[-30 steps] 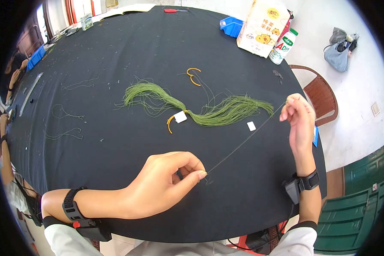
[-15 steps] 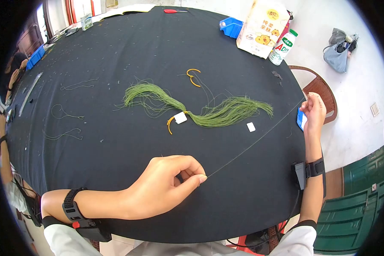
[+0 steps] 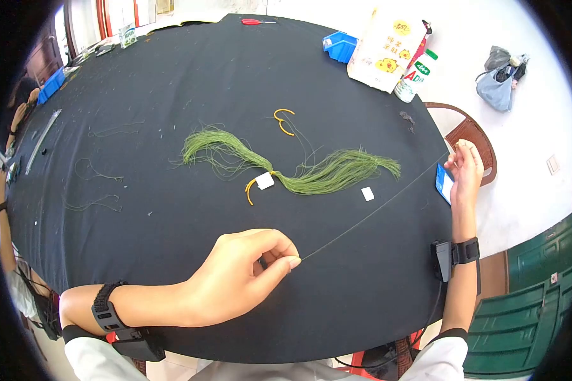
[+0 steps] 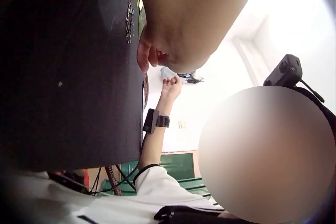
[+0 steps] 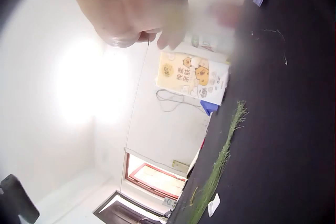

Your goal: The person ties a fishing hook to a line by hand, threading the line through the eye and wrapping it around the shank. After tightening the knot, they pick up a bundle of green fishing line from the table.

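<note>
At the black table [image 3: 171,254], left hand [image 3: 240,274] and right hand [image 3: 466,173] pinch one straight thread [image 3: 362,221] between fingertips; green strands [image 3: 324,176] lie beyond.

The left forearm [image 3: 156,303] reaches across the near left, the left hand [image 3: 245,276] pinching thumb to forefinger. The right forearm [image 3: 462,289] extends farther away at right, the right hand [image 3: 465,173] raised with fingers curled.
</note>
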`<state>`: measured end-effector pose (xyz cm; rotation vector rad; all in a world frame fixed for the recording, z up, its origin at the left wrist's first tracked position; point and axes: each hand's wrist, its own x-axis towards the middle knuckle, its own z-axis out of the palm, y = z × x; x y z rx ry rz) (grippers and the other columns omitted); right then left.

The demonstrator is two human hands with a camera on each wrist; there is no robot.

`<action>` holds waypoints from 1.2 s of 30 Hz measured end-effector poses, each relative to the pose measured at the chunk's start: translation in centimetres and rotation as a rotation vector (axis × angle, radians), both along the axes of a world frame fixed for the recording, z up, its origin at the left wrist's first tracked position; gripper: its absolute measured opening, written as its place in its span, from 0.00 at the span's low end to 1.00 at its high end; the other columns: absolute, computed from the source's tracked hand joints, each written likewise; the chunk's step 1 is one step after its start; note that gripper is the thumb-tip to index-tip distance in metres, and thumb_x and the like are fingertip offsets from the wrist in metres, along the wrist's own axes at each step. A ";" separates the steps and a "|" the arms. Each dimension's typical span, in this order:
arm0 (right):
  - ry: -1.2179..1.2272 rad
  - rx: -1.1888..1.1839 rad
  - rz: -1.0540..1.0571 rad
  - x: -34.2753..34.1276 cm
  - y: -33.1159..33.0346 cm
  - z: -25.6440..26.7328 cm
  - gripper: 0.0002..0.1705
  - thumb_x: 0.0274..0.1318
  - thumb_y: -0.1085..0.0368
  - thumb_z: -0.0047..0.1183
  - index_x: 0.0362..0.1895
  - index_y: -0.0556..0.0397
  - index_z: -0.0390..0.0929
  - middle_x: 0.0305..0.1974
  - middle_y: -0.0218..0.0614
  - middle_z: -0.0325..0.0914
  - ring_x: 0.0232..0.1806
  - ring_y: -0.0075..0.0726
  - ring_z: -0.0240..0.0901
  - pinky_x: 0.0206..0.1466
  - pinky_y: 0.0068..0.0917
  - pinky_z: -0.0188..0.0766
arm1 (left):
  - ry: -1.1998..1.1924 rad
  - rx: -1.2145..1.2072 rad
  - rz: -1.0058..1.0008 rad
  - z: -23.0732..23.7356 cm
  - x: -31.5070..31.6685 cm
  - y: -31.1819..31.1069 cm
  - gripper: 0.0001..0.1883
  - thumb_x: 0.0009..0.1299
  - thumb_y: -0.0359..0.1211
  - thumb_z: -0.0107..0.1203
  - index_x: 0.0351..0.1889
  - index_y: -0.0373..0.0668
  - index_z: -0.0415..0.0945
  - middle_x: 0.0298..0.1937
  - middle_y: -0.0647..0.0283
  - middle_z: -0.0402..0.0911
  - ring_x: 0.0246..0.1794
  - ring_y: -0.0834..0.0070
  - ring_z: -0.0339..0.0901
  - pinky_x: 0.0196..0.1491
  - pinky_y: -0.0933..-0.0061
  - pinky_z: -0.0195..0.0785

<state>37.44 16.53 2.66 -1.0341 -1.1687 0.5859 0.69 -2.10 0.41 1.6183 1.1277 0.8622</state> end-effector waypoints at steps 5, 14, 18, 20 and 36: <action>0.008 0.064 0.166 -3.2 -2.3 1.5 0.08 0.62 0.63 0.51 0.38 0.54 0.76 0.25 0.26 0.71 0.21 0.20 0.68 0.24 0.18 0.66 | -0.075 -0.092 0.034 0.0 -0.2 0.4 0.06 0.69 0.28 0.53 0.37 0.32 0.75 0.31 0.63 0.76 0.27 0.84 0.74 0.24 0.82 0.71; -0.603 0.071 0.580 -11.1 -12.3 4.1 0.04 0.51 0.77 0.55 0.31 0.58 0.80 0.29 0.36 0.80 0.25 0.23 0.73 0.26 0.19 0.69 | -0.119 -0.104 0.086 0.1 -0.5 0.9 0.06 0.70 0.28 0.51 0.38 0.32 0.74 0.31 0.65 0.75 0.27 0.85 0.73 0.25 0.82 0.71; -1.040 0.138 0.893 -12.0 -12.8 4.1 0.05 0.46 0.74 0.59 0.31 0.55 0.82 0.29 0.36 0.80 0.26 0.34 0.78 0.29 0.25 0.73 | -0.094 -0.094 0.093 0.5 -0.7 1.0 0.06 0.70 0.27 0.52 0.39 0.32 0.74 0.32 0.65 0.74 0.29 0.85 0.73 0.25 0.83 0.72; -1.116 0.024 0.998 -12.0 -12.8 3.5 0.04 0.46 0.73 0.60 0.30 0.54 0.82 0.29 0.36 0.80 0.26 0.36 0.78 0.28 0.25 0.73 | -0.076 -0.032 0.083 0.4 -0.6 0.9 0.06 0.70 0.27 0.52 0.39 0.32 0.74 0.32 0.65 0.74 0.30 0.86 0.73 0.25 0.83 0.72; -0.654 -0.278 0.996 -15.0 -15.4 0.0 0.10 0.57 0.71 0.54 0.44 0.58 0.76 0.27 0.35 0.78 0.24 0.20 0.74 0.27 0.20 0.69 | 0.174 0.839 -0.018 -0.7 0.4 -0.2 0.13 0.54 0.18 0.61 0.37 0.33 0.74 0.34 0.55 0.75 0.28 0.64 0.75 0.27 0.69 0.70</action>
